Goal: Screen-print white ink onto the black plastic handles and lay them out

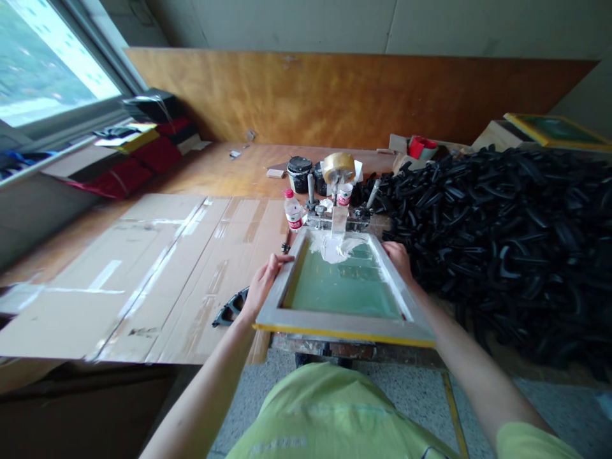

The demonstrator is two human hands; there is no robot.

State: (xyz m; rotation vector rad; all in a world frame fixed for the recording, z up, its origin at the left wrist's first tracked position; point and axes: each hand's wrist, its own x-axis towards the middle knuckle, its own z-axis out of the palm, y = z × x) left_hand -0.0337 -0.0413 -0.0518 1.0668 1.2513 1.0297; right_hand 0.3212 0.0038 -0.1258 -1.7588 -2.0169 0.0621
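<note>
A screen printing frame (344, 324) with grey bars, a yellow lower edge and green mesh lies in front of me, its far side at a metal clamp (315, 220). White ink (336, 248) is smeared over the far part of the mesh, below a pale upright block (339, 221). My left hand (264, 278) is closed on the frame's left bar, with one finger stretched over its top. On the opposite bar, my right hand (398, 257) grips the edge, its fingers partly hidden. A black curved plastic part (231, 307) lies by my left wrist.
A large heap of black plastic parts (507, 236) fills the right side. Flattened cardboard (176, 274) covers the left of the table. Behind the frame stand a red-capped bottle (293, 212), a black-lidded tub (299, 173), a paper cup (344, 194) and a tape roll (338, 167).
</note>
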